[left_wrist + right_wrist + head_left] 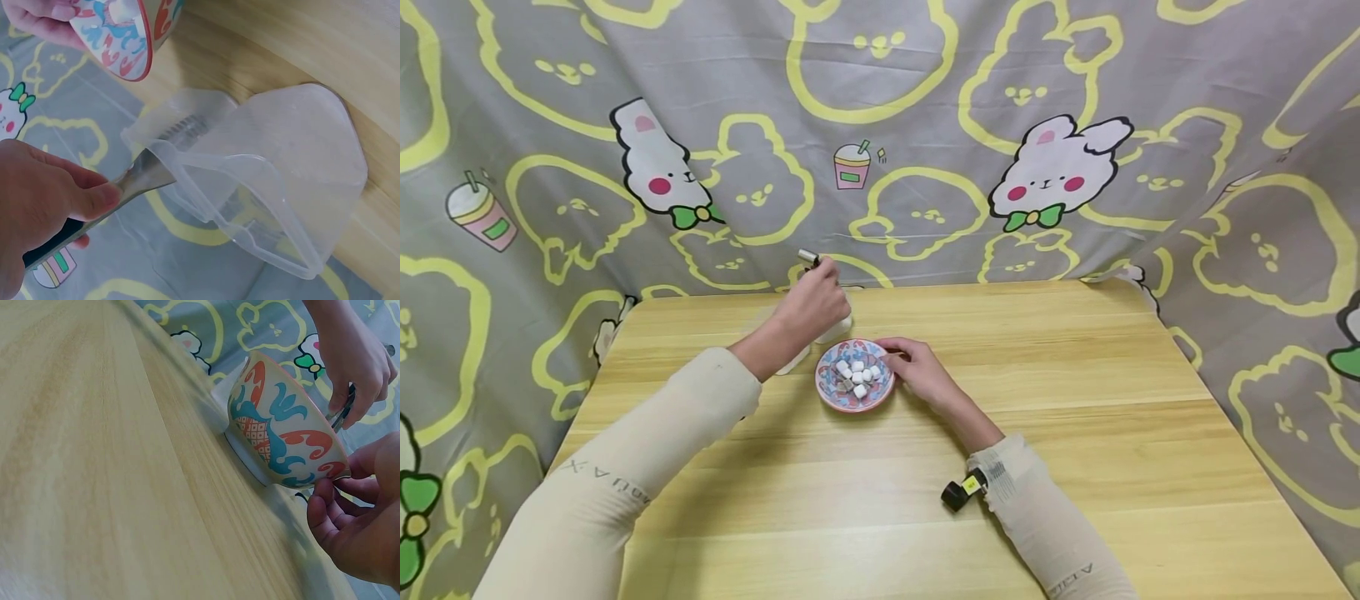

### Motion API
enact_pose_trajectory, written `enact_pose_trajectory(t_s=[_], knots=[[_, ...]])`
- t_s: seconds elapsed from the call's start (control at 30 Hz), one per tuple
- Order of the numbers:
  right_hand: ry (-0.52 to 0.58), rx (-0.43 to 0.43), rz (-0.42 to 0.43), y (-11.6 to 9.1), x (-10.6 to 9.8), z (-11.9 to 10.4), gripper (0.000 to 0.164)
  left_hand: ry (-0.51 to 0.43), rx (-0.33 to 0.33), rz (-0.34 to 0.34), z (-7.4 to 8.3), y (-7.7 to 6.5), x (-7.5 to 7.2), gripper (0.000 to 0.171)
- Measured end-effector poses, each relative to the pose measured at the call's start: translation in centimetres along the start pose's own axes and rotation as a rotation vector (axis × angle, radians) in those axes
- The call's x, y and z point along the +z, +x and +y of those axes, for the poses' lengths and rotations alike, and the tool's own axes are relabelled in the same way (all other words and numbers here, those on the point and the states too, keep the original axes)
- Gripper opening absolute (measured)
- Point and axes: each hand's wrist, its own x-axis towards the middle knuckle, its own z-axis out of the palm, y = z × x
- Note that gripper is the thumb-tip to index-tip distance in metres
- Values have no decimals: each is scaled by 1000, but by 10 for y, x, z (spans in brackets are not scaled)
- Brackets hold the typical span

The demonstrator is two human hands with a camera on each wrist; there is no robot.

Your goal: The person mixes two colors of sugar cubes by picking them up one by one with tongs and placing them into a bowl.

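Observation:
A patterned bowl [828, 400] stands on the table, with several white cubes [860, 390] and a few greyish-brown pieces inside. My right hand [917, 372] pinches its rim from the right, thumb and fingers on the edge [359, 519]. Beyond the bowl, to its left, my left hand [815, 302] grips metal tongs [149, 172] with a dark handle. Their ridged end reaches down into one of two clear plastic containers [187, 103] and shows blurred through the wall. The other clear container [300, 134] stands beside it. What the tips touch cannot be made out.
The wooden table [1075, 400] extends to both sides and toward me. A grey curtain [917, 83] with yellow outlines and rabbit prints hangs behind its back edge and along the sides. A black device [957, 495] is strapped at my right sleeve.

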Motion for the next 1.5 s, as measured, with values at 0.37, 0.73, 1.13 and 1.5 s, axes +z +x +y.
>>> enact_pose_trajectory(t_s=[0.37, 0.73, 1.13, 1.5], knots=[[-3, -2, 2, -2, 0, -2, 36, 27, 6, 3, 1, 0, -2, 35], [-7, 2, 2, -2, 1, -3, 36, 84, 34, 58, 7, -1, 2, 24], [-6, 12, 6, -3, 1, -5, 36, 109, 12, 129, 7, -4, 9, 25], [8, 20, 2, -2, -1, -5, 36, -6, -85, 210, -1, -17, 14, 36]])
